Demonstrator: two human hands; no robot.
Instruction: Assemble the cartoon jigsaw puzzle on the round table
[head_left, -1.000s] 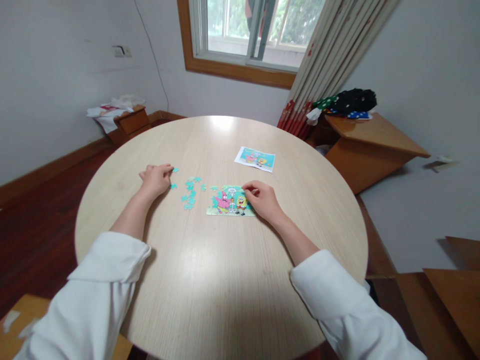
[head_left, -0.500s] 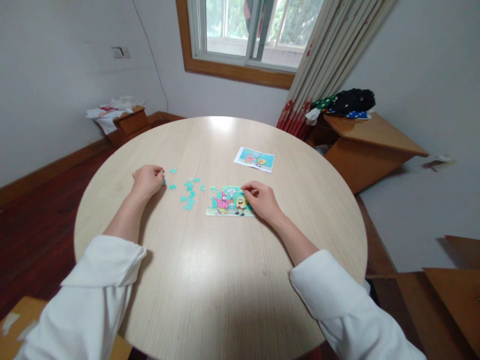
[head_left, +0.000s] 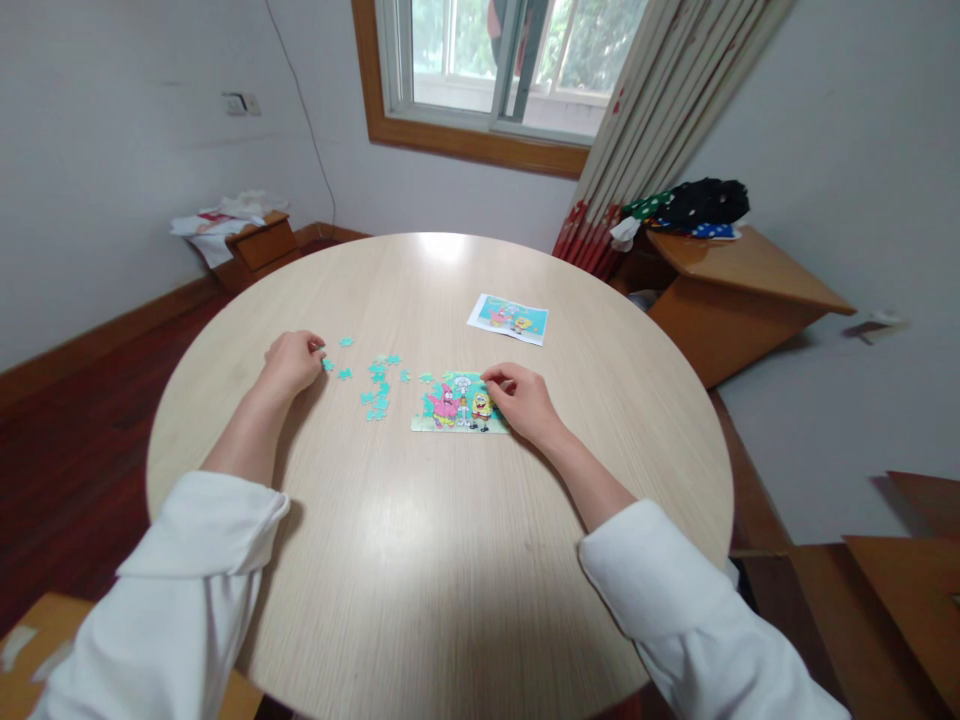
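A partly joined jigsaw puzzle (head_left: 444,408) with cartoon figures lies flat on the round table (head_left: 420,560). My right hand (head_left: 525,398) rests over its right side, thumb and forefinger pinched at the top edge; whatever is between them is too small to make out. At the left, my left hand (head_left: 295,361) has its fingers curled together beside a loose teal puzzle piece (head_left: 328,366). Whether those fingertips hold anything is hidden. Several more loose teal pieces (head_left: 378,374) are scattered between the hand and the puzzle.
Beyond the puzzle lies a printed picture sheet (head_left: 513,319) with the same figures. A wooden cabinet (head_left: 739,275) with cloths on it stands off the table's right edge. A small wooden stand (head_left: 262,243) is at the back left, and a curtain (head_left: 660,110) hangs by the window.
My left hand's fingertips have drawn back slightly to the left, showing more of the loose piece beside them. My right hand stays at the puzzle's top edge.
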